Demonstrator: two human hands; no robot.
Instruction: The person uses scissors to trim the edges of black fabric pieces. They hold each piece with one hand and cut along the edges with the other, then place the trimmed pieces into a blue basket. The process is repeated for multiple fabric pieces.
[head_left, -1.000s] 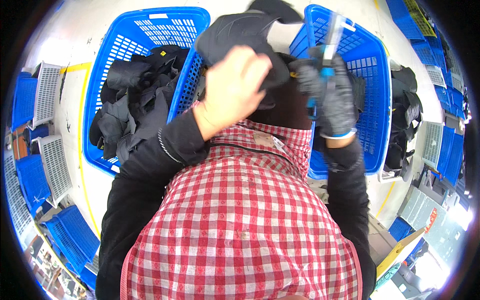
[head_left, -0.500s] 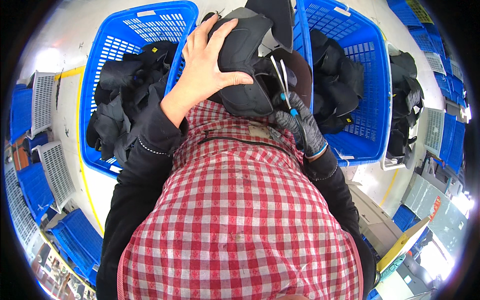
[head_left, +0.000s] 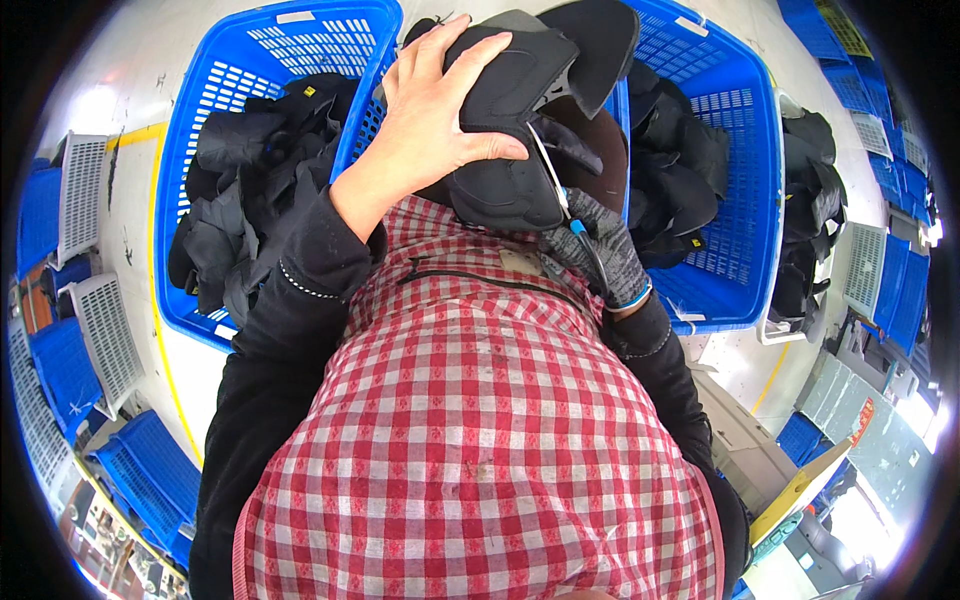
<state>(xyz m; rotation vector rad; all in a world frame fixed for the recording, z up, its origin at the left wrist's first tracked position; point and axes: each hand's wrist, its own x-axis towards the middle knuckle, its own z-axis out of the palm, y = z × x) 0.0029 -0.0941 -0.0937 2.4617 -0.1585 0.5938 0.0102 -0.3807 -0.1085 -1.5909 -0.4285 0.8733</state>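
My bare left hand (head_left: 425, 110) grips a black moulded padded fabric piece (head_left: 515, 80), its fingers spread over the top and the thumb lying across the front. My right hand (head_left: 595, 245), in a grey knitted glove, is closed round a pair of scissors (head_left: 552, 178) with blue on the handles. Their blades point up and away, lying together along the right edge of the padded piece. A curved black flap (head_left: 595, 50) sticks out at the piece's far right. Behind the blades is a dark brown rounded surface (head_left: 608, 150).
Two blue plastic baskets flank my lap: the left one (head_left: 165, 240) and the right one (head_left: 765, 230) hold heaps of black pieces. A white basket (head_left: 783, 325) with more black pieces stands farther right. Stacked blue and white crates (head_left: 150, 470) line the left side.
The scissor blades, spread apart before, have come together at the piece's edge. The padded piece and my left hand have shifted slightly to the right, and the black flap has swung right.
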